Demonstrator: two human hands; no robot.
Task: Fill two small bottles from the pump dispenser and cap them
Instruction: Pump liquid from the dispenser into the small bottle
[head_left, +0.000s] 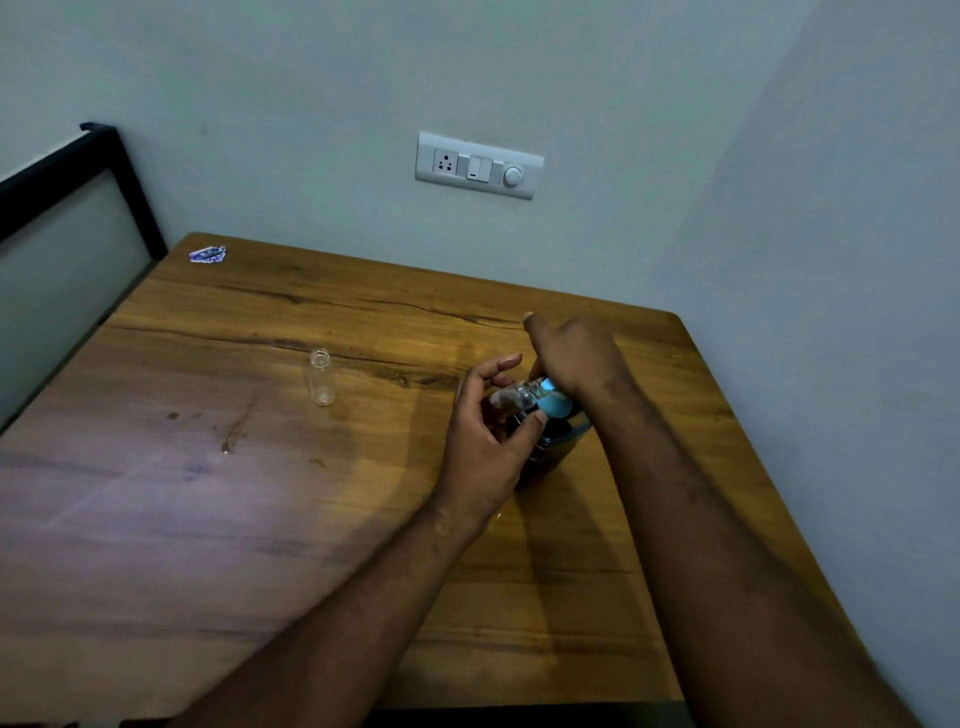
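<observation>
Pinching a small bottle (511, 397) sideways, the left hand (480, 447) holds its mouth at the blue pump dispenser (553, 410); the right hand (576, 356) presses down on top.

I see a wooden table (208, 493) with dark grain cracks. At its eleven o'clock corner lies a small blue-and-white sticker (208, 254). A white switch plate (479, 165) sits on the wall at twelve; a black-framed panel (67, 228) stands at ten.

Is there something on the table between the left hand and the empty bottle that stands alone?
Nothing visible. Between the left hand and the empty bottle lies only bare table. The sticker sits far off in the corner.
</observation>
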